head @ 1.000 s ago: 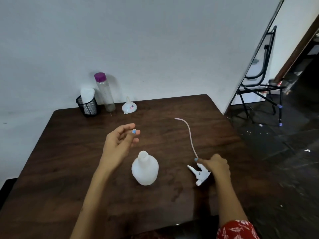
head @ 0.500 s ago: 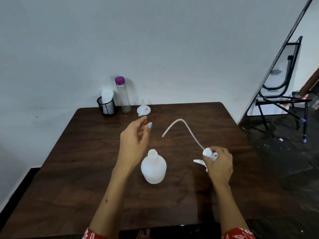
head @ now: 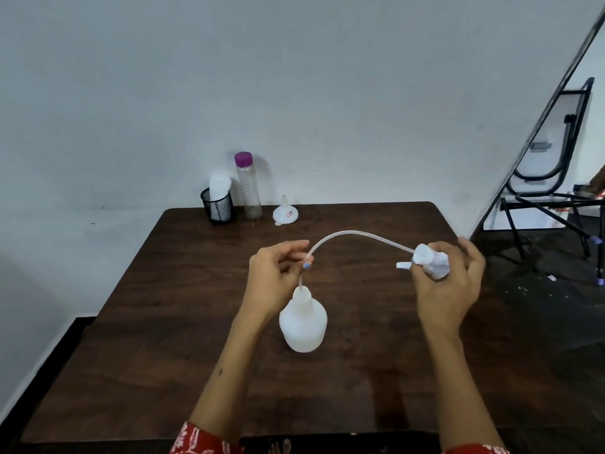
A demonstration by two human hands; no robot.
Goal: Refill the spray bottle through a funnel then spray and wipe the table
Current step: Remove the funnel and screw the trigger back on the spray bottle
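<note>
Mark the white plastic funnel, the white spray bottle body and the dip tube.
white plastic funnel (head: pixel 285 213): head view, on its cone wall.
white spray bottle body (head: pixel 302 322): head view, mid-belly.
clear dip tube (head: pixel 360 233): head view, top of its arc.

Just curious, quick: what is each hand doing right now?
Left hand: pinching the dip tube above the bottle.
Right hand: closed on the spray head.

Dark table (head: pixel 163 322) — bottle (head: pixel 302 326), funnel (head: pixel 285 213), flask (head: pixel 248 186), perhaps-mesh cup (head: pixel 217 206).
</note>
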